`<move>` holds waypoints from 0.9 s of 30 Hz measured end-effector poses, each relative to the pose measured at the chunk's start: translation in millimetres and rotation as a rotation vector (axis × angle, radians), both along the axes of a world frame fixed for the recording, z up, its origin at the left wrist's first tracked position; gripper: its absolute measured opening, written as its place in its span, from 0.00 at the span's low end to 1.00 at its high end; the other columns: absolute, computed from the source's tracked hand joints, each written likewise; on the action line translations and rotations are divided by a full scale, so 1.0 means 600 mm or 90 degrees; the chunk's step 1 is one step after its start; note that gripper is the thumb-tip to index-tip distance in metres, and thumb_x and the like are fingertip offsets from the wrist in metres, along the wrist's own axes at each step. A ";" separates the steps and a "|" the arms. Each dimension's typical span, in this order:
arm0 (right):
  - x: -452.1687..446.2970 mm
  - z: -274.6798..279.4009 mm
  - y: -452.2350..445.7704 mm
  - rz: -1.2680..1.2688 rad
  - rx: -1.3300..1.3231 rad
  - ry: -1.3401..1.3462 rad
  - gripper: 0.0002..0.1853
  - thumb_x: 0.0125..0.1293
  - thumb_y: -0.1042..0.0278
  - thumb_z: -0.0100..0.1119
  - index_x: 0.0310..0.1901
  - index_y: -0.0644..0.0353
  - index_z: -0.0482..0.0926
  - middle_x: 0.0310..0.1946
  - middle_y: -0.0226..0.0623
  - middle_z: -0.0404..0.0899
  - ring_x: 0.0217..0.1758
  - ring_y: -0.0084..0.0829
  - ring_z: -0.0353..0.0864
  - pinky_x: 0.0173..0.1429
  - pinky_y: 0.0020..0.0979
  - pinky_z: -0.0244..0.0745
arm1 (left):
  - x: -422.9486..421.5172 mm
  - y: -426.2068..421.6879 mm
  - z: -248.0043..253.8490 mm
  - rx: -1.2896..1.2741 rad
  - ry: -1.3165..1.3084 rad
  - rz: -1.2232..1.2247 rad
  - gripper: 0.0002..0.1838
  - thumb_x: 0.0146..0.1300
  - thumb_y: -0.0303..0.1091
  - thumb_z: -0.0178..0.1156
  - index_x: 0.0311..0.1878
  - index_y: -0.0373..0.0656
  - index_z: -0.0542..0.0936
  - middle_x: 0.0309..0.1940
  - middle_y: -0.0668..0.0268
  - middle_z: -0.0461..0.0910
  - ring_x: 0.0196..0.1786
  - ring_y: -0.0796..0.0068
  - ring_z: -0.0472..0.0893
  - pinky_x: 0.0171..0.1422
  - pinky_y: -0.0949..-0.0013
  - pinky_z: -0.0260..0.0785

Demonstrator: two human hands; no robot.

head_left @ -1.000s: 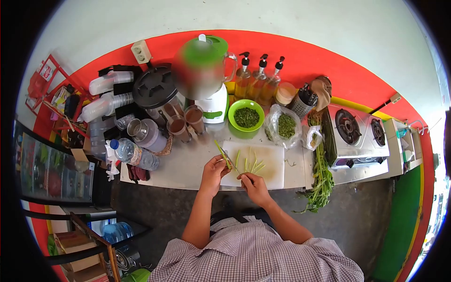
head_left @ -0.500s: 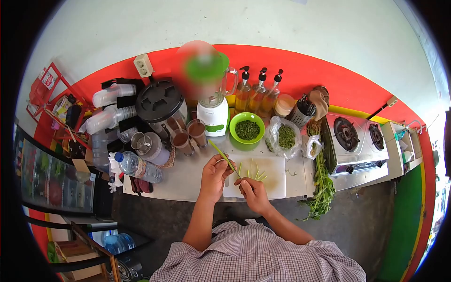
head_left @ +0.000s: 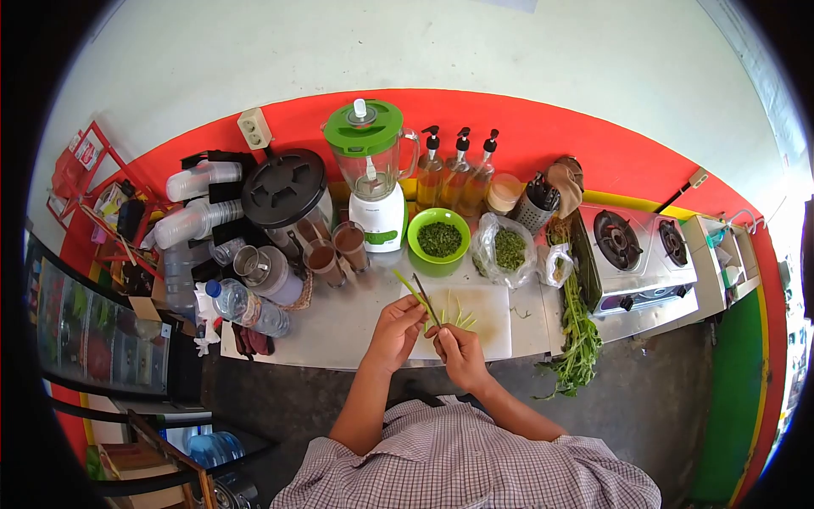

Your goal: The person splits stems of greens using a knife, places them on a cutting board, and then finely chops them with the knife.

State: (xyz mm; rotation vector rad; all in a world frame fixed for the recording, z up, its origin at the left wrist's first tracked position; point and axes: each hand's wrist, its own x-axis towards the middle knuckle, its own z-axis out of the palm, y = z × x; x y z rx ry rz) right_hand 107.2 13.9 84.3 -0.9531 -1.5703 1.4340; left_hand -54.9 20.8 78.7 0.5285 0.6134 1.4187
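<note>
My left hand (head_left: 398, 329) pinches a green stalk (head_left: 409, 287) that points up and away over the near-left part of the white cutting board (head_left: 496, 327). In my right hand (head_left: 459, 348) is a thin dark knife (head_left: 426, 299), its blade up beside the stalk. Several pale green stalk pieces (head_left: 462, 316) lie on the board. Behind it stand a green bowl (head_left: 439, 263) of chopped greens and a clear plastic bag (head_left: 510, 250) with more chopped greens.
A blender (head_left: 373, 212), cups of brown powder (head_left: 325, 259) and a water bottle (head_left: 248, 307) stand to the left. Pump bottles (head_left: 454, 182) line the back. On the right are leafy stems (head_left: 578, 339) over the counter edge and a gas stove (head_left: 640, 254).
The knife has swung from lying against the stalk to standing upright, apart from it at the tip. The camera view has shifted a little.
</note>
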 end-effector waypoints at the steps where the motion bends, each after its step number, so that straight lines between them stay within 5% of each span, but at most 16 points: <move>1: 0.000 0.001 -0.001 -0.002 0.000 -0.006 0.20 0.83 0.64 0.41 0.42 0.69 0.81 0.18 0.22 0.64 0.21 0.14 0.59 0.27 0.23 0.58 | -0.001 -0.002 -0.001 0.001 0.001 0.001 0.08 0.75 0.30 0.57 0.50 0.39 0.81 0.42 0.66 0.83 0.43 0.76 0.81 0.49 0.71 0.73; 7: -0.003 0.001 -0.009 0.010 -0.005 -0.008 0.20 0.83 0.64 0.41 0.41 0.69 0.81 0.18 0.22 0.65 0.21 0.14 0.59 0.27 0.23 0.58 | -0.009 -0.014 0.000 0.033 0.040 -0.045 0.09 0.75 0.32 0.58 0.50 0.38 0.81 0.40 0.67 0.82 0.42 0.76 0.79 0.45 0.71 0.71; 15: -0.002 -0.001 -0.023 0.053 -0.043 -0.005 0.19 0.82 0.65 0.41 0.44 0.68 0.81 0.18 0.23 0.66 0.21 0.15 0.60 0.27 0.22 0.58 | -0.032 -0.016 -0.010 -0.014 0.008 0.108 0.06 0.75 0.32 0.60 0.44 0.40 0.82 0.41 0.68 0.83 0.41 0.84 0.79 0.45 0.80 0.73; 21: 0.009 -0.017 -0.046 0.047 -0.016 -0.025 0.18 0.81 0.67 0.42 0.45 0.68 0.82 0.20 0.24 0.68 0.21 0.15 0.61 0.28 0.22 0.60 | -0.037 -0.002 -0.017 0.026 -0.120 0.083 0.06 0.74 0.32 0.61 0.42 0.40 0.81 0.40 0.68 0.82 0.37 0.84 0.79 0.43 0.82 0.73; 27: 0.030 -0.009 -0.056 -0.026 -0.002 -0.065 0.16 0.79 0.67 0.45 0.43 0.68 0.82 0.20 0.29 0.70 0.23 0.19 0.66 0.30 0.26 0.64 | 0.005 -0.013 -0.035 -0.003 -0.065 0.032 0.05 0.73 0.31 0.62 0.44 0.41 0.81 0.40 0.67 0.81 0.39 0.82 0.79 0.41 0.79 0.72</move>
